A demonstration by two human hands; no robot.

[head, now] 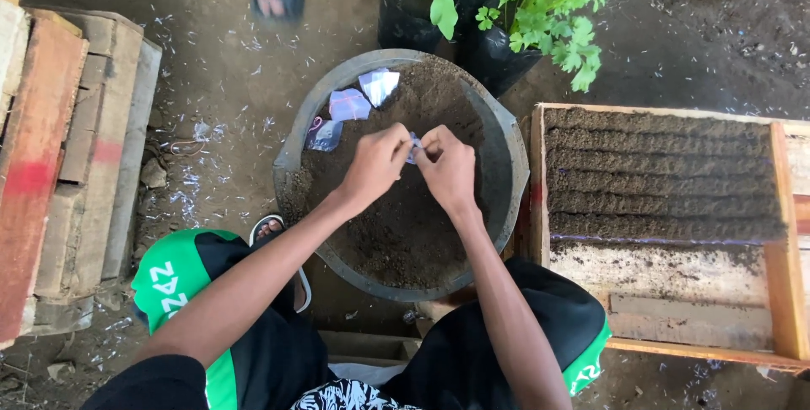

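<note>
Over the soil basin (506, 136), both hands' grips pinch one small packet (414, 147).

two hands: the left hand (373, 164) and right hand (449, 167), pinching one small packet (414, 147) between them. one round basin of soil (511, 157). three more small packets (349, 105) lying on the soil. one wooden seed tray (786, 233) with five raked soil rows. one stack of wooden crates (76, 157). two black grow bags with plants (498, 47).

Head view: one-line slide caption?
Both hands, left and right, pinch a small packet over a soil-filled basin.
</note>
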